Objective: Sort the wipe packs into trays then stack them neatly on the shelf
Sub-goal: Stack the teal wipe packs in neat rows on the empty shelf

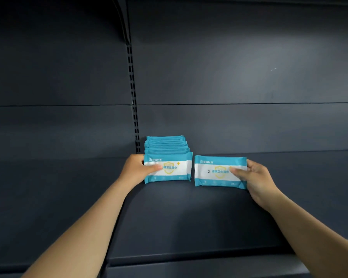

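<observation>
Two hands reach onto the dark shelf [169, 217], each with a grip on a wipe pack. The left hand [136, 168] pinches the front pack [168, 168] of the row of packs [166, 145] — thumb across its face, fingers hidden behind its left edge. That row stands upright, running back from the front pack toward the slotted upright [136, 117]. The right hand [255, 176] pinches a separate wipe pack [219, 171] — thumb on its face, fingers behind — held upright just right of the row's front pack, a narrow gap between them.
</observation>
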`<state>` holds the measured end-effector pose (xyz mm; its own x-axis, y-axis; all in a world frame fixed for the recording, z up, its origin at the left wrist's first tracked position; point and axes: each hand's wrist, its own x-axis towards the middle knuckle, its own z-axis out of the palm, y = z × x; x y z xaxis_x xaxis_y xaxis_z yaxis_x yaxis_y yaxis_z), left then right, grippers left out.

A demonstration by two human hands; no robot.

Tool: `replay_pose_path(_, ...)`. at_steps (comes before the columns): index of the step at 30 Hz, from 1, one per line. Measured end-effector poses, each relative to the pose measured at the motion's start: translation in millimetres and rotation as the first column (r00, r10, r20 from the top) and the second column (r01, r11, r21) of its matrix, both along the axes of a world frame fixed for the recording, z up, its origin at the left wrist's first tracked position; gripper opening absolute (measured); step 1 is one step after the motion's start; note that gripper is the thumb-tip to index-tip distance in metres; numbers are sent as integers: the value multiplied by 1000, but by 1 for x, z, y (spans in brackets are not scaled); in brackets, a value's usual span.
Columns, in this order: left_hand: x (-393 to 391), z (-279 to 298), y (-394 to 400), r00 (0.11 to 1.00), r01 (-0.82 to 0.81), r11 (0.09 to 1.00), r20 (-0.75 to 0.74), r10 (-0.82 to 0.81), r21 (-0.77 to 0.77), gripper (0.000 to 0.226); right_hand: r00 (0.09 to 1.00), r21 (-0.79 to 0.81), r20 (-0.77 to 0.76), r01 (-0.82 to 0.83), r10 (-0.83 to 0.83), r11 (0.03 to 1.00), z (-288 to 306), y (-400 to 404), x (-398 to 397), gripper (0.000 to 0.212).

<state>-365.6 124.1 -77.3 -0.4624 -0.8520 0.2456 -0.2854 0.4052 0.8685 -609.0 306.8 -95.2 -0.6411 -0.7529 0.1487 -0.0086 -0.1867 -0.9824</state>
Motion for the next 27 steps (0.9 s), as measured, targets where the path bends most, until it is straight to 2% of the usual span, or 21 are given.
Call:
replay_pose_path(9,-5,-7,0,981,-170,968,63,184,-186,19,1000,7,23,1,-1,1000,-1,0,0,21)
replay_pose_path(14,-3,-11,0,950,-248,916,108,294,-316,37,999,12,45,2,-2,1000,1,3,3,20)
replay_pose_path(22,15,-13,15,979,-202,952,-34,200,-230,70,998,2,60,30,-30,1000,3,21,16,16)
replay_pose_path(27,25,-15,26,986,-166,959,-46,160,-229,72,999,-5,33,-28,28,1000,2,24,31,18)
